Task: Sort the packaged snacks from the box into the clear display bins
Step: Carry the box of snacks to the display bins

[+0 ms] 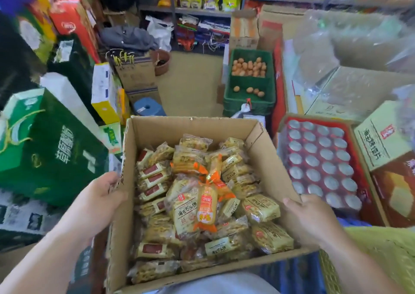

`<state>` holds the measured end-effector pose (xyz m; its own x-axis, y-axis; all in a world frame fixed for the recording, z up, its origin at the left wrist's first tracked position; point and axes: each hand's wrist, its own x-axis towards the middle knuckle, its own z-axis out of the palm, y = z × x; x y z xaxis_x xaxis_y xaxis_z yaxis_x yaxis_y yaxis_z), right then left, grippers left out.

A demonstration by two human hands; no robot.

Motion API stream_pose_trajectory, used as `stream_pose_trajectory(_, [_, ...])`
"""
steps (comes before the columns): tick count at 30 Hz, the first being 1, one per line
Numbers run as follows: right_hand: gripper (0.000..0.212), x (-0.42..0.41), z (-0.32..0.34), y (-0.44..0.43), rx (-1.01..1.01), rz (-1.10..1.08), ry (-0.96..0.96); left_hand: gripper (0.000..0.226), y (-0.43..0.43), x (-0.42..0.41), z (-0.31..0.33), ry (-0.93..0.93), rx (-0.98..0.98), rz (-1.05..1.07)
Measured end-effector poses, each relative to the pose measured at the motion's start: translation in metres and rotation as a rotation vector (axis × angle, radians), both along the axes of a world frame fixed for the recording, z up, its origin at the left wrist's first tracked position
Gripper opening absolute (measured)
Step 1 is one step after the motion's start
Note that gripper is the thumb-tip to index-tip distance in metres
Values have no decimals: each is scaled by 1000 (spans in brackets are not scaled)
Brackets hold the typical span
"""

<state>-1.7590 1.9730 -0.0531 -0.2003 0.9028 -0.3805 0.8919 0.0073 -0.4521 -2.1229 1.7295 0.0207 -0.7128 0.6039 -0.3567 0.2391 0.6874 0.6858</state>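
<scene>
Fingers (pixel 112 179) of the left hand (pixel 102 196) were curled over the left wall of the cardboard box (pixel 265 156), and those of the right hand (pixel 308 218) were hooked over its right wall, so both hands gripped the rim and neither touched a packet.

From the head view, the packaged snacks (pixel 261 208) lay heaped inside the box, between the two hands and just inward of each. An orange packet (pixel 206 211) sat on top near the middle, its long axis running near to far, about equally close to either hand.

The box was hemmed in. A green carton (pixel 49 150) stood close on the left, and a tray of cans (pixel 321 161) lay just right of the box. A green crate of eggs (pixel 249 78) stood beyond it, with open floor (pixel 190 85) on the far side. I could not tell where the clear display bins were. Only crumpled clear plastic (pixel 350 35) showed at far right, so I judged the box needed carrying first.
</scene>
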Motion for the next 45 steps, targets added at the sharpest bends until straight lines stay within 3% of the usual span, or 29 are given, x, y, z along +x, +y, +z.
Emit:
stream_pose_trajectory(3, [40, -9, -6, 39, -23, -67, -63, 39, 89, -36, -13, -6, 40, -81])
stream_pose_trajectory(6, [39, -21, -6, 65, -57, -243, -20, 18, 180, -73, -20, 40, 72, -227])
stream_pose_trajectory(10, [40, -35, 3, 79, -63, -490, 6, 8, 290, -111, -10, 48, 31, -491])
stream_pose_trajectory(18, [42, -20, 1, 64, -20, -907, -55, 27, 446, -71, -3, 39, 3, -904])
stream_pose_trajectory(27, [40, 32, -12, 58, -23, -1170, -36, 16, 549, 43, -11, 203, -24, -1242])
stream_pose_trajectory(35, [42, 28, -20, 65, -94, -1248, -48, 3, 616, 107, -39, 397, -90, -1419])
stream_pose_trajectory(38, [40, 22, -18, 70, -126, -1242, -50, 17, 636, 127, -47, 469, -68, -1449])
stream_pose_trajectory(41, [33, 12, -18, 80, -199, -1169, -88, 8, 661, 145, -57, 573, -90, -1524])
stream_pose_trajectory(45, [32, 2, -17, 94, -194, -1264, -65, 26, 699, 172, -68, 607, -36, -1622])
